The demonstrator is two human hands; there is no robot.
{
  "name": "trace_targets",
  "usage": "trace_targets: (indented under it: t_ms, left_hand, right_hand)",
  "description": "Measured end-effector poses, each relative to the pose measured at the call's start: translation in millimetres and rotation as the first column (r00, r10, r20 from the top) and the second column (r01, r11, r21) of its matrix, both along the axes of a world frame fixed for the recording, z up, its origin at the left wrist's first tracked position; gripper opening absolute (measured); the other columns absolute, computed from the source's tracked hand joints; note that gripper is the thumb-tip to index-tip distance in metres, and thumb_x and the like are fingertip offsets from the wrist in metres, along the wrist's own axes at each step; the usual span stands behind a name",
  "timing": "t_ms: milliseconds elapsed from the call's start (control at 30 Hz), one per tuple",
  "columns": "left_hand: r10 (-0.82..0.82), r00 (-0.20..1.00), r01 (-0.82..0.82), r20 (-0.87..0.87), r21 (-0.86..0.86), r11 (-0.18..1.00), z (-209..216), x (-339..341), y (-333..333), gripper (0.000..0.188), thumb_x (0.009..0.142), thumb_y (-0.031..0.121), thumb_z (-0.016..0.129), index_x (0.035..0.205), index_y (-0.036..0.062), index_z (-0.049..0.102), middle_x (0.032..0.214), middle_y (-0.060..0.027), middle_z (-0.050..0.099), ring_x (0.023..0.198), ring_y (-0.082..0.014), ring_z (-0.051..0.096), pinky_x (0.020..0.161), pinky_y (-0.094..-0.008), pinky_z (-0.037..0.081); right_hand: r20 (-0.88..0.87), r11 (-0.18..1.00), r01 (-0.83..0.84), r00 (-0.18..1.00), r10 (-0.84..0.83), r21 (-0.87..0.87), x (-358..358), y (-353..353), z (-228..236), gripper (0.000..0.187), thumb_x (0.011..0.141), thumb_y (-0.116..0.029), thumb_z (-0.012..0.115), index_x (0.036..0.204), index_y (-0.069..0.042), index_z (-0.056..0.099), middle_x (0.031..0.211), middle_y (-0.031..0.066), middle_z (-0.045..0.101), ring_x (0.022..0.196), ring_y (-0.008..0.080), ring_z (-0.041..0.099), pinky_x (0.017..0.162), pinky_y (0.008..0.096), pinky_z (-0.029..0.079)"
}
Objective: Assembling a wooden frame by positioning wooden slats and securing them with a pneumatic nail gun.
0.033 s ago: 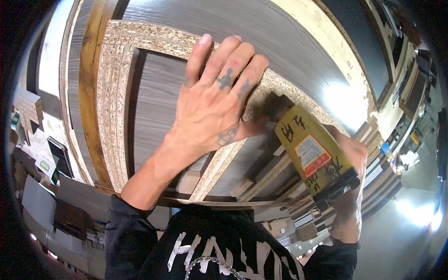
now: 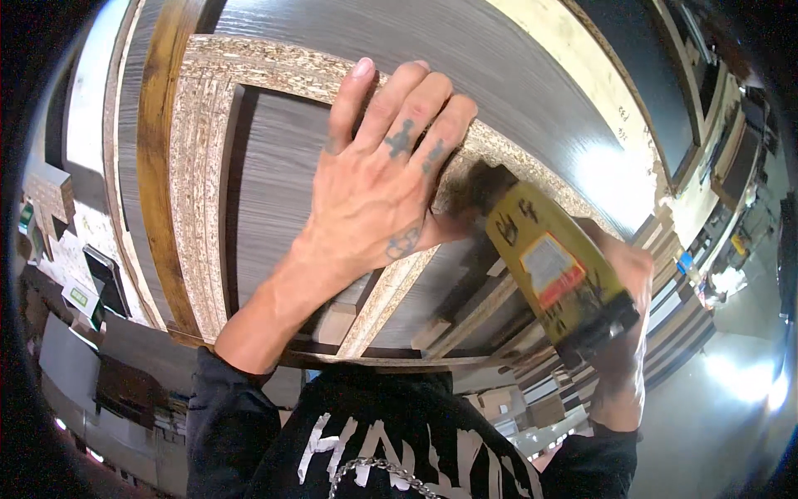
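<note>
My left hand point(image 2: 370, 179) lies across the far strip of particleboard point(image 2: 258, 56), its fingers bent over the strip and holding it. Its thumb points right, toward the black nose of a yellow-green nail gun point(image 2: 540, 249), which blurs part of the thumb tip. That gun slants down to the right, with a red-and-white label on its side and a black end cap. Behind the gun body, my right hand point(image 2: 628, 258) grips it; most of those fingers are hidden. The nose meets or hovers just over the strip; I cannot tell which.
The strips form a frame on a grey wood-grain panel point(image 2: 278, 158). A brown wooden bar point(image 2: 158, 166) runs along the left side. Small wood blocks point(image 2: 337, 323) sit near my body. Stacked boards point(image 2: 673, 320) stand at the right, and a dark phone-like object point(image 2: 104, 279) lies at the left.
The nail gun has tipped slightly, and its body and label sit a little further left. Both hands stay in nearly the same place.
</note>
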State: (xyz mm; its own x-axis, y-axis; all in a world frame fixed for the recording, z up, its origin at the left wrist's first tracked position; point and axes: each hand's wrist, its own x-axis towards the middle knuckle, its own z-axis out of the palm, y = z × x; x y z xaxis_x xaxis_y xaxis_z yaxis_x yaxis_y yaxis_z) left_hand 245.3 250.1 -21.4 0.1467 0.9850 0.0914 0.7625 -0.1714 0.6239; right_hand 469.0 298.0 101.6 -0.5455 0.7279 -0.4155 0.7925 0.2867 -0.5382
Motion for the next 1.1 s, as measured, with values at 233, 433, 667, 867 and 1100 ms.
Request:
trace_targets:
  t_ms: [233,433,667,867,1100]
  left_hand:
    - [-0.034,0.998,0.031,-0.053,-0.063,0.998,2,0,1,0.084,0.064,0.053,0.075,0.132,0.0101,0.048,0.131,-0.0099,0.049,0.136,-0.0267,0.038,0.12,-0.0488,0.013]
    - [-0.036,0.998,0.036,-0.056,-0.013,0.999,5,1,3,0.075,0.073,0.05,0.071,0.131,0.0088,0.048,0.131,-0.0115,0.048,0.137,-0.028,0.037,0.12,-0.0491,0.011]
    - [-0.044,0.991,0.029,-0.126,-0.117,0.993,17,3,-25,0.1,0.079,0.063,0.062,0.154,0.0077,0.023,0.157,-0.0179,0.023,0.15,-0.0335,0.013,0.12,-0.0578,0.007]
    - [-0.186,0.964,0.133,-0.187,-0.265,0.955,35,-7,-210,0.065,0.09,0.047,0.062,0.149,0.0285,0.04,0.163,-0.0148,0.015,0.15,-0.0358,0.013,0.119,-0.0603,-0.005]
    - [-0.577,0.78,0.503,-0.241,-0.308,0.808,30,-33,-241,0.056,0.097,0.063,0.034,0.144,0.0346,0.045,0.159,0.0104,0.028,0.147,-0.0112,0.023,0.122,-0.0545,-0.005]
  right_hand:
    - [0.099,0.998,0.044,0.994,-0.04,-0.041,-15,4,3,0.035,0.075,-0.012,0.07,0.104,0.008,0.066,0.085,0.0163,0.071,0.071,0.0259,0.07,0.064,0.0336,0.054]
    - [0.083,0.921,0.272,0.962,-0.259,-0.28,-22,10,11,0.043,0.074,-0.019,0.071,0.106,0.009,0.067,0.083,0.0184,0.07,0.07,0.0234,0.068,0.069,0.032,0.054]
    - [-0.357,0.856,0.171,0.856,-0.375,-0.489,-14,-19,14,0.052,0.068,0.001,0.077,0.119,0.002,0.064,0.119,0.0159,0.064,0.104,0.0207,0.063,0.086,0.0317,0.053]
    - [0.201,0.94,0.341,0.921,-0.335,0.004,51,-126,38,0.046,0.078,-0.031,0.082,0.115,-0.007,0.069,0.092,0.0095,0.073,0.085,0.0203,0.071,0.076,0.0339,0.056]
    - [0.22,0.851,0.48,0.873,-0.436,-0.215,54,-214,35,0.041,0.08,-0.03,0.079,0.11,-0.005,0.066,0.088,0.0131,0.073,0.078,0.0241,0.072,0.07,0.0362,0.056]
